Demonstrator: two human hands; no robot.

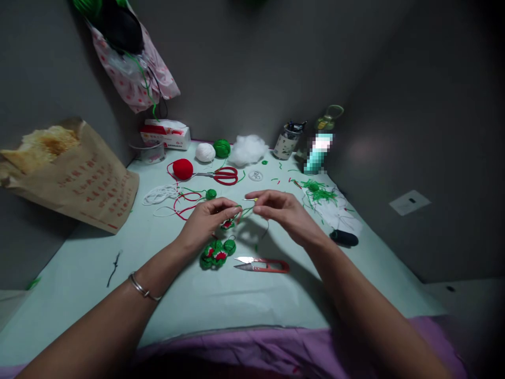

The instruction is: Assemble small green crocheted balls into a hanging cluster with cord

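Above the middle of the table my left hand [215, 215] is closed, thumb against fingers, on a small green crochet piece [228, 224] with red and white in it, partly hidden. Close by on the right, my right hand [278, 208] pinches a thin crochet hook [249, 200] whose metal tip points left; a bit of yellow shows at the fingers. Green yarn [246, 210] runs between both hands. Below them lie green crochet pieces [215, 255] with red and white parts, and orange thread snips [272, 265] with blades pointing left.
Behind my hands are red-handled scissors [225, 176], a red yarn ball [183, 169], a white yarn ball [205, 152] and white stuffing [248, 149]. Green yarn scraps [321, 192] and a black cylinder [344, 238] lie right. A paper food bag [92, 184] stands left.
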